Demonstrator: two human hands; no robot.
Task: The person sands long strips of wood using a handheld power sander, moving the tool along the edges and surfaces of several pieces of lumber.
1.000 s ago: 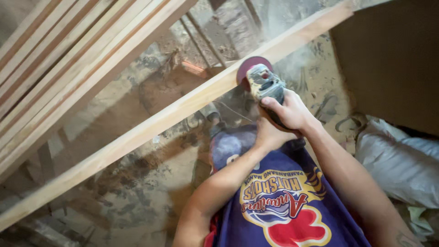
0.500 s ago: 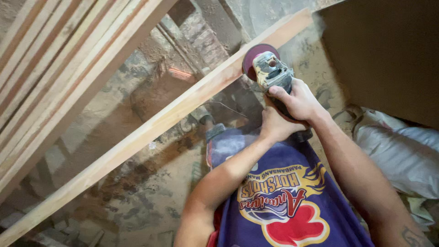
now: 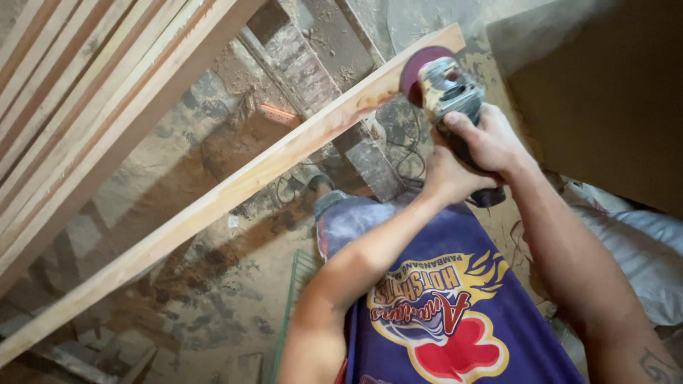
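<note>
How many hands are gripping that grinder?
2. The right hand wraps the body of the grinder from the right; the left hand grips lower, just beneath it. The disc touches the long wooden plank.

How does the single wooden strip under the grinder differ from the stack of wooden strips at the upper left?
The single wooden strip lies alone and runs free across the view; the stack of wooden strips lies packed side by side. The grinder, gripped by the left hand and right hand, meets the single strip near its far end; nothing touches the stack. Both are long, pale and slanted alike.
</note>
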